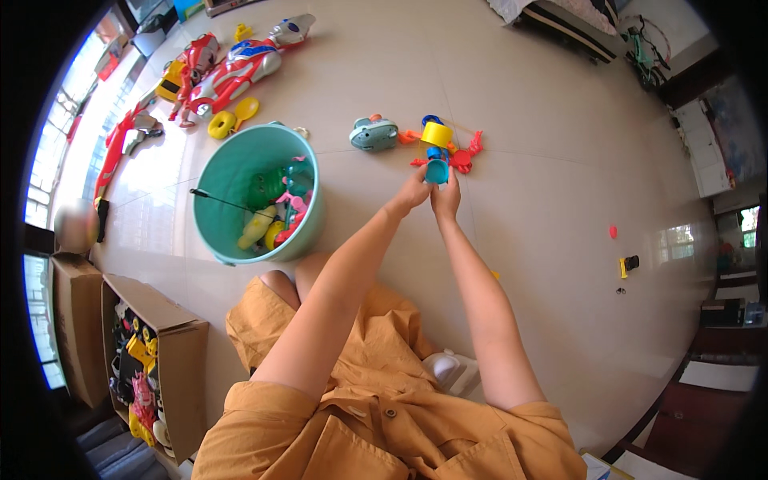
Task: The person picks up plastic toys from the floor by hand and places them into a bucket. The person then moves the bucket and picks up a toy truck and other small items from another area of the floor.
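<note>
Between both hands I hold a small teal toy cup [437, 171], its round opening facing up at me. My left hand [414, 191] grips its left side, and my right hand [446, 197] has its right side. Just beyond the cup lies a small group of toys on the floor: a yellow cup-shaped toy [437, 135], a blue ring-like piece [431, 120] and red plastic pieces [462, 159]. A grey-green toy [374, 134] with an orange knob rests to the left of them. Some blue parts behind the teal cup are partly hidden.
A teal bucket [210, 180] holding several toys stands left of my arms, a thin black rod sticking out. Farther left are a large red-silver figure [240, 69] and a cardboard box [183, 384] of toys. Small items, including a black-and-yellow toy [626, 266], lie right.
</note>
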Available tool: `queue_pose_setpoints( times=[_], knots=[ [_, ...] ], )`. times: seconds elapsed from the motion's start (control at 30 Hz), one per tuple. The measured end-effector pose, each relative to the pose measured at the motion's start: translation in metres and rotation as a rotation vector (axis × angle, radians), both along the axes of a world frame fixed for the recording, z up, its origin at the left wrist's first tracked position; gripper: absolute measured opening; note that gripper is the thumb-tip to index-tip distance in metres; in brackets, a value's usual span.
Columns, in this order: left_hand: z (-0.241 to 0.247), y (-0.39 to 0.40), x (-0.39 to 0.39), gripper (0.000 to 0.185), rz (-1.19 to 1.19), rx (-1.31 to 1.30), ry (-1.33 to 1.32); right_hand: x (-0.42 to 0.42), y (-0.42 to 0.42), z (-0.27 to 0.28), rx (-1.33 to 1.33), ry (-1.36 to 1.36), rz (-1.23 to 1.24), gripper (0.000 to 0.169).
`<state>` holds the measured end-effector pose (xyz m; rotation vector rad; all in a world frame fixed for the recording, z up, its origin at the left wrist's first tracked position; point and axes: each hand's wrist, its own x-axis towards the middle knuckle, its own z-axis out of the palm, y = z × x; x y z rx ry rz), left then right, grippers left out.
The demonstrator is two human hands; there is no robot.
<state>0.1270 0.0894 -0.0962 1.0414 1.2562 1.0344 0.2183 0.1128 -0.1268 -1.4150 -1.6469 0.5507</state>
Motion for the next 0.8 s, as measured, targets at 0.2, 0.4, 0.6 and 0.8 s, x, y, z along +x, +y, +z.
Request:
queue_pose_setpoints(
  times=[0.2,0.4,0.6,0.8],
  knots=[
    [0.052,-0.032,-0.031,0.048,0.130,0.108,-0.036,-0.033,-0.022,0.057,0.000,0.037,0.068,0.044],
    [0.079,-0.047,-0.058,0.047,0.217,0.154,0.008,-0.058,-0.038,0.095,0.183,-0.058,0.116,0.039],
    [0.104,-0.090,-0.114,0.048,0.358,0.189,0.052,-0.118,-0.068,0.125,0.170,-0.037,0.275,0.042],
    [0.097,-0.140,-0.176,0.050,0.520,0.233,0.114,-0.184,-0.100,0.112,0.095,-0.109,0.429,0.051]
  ],
)
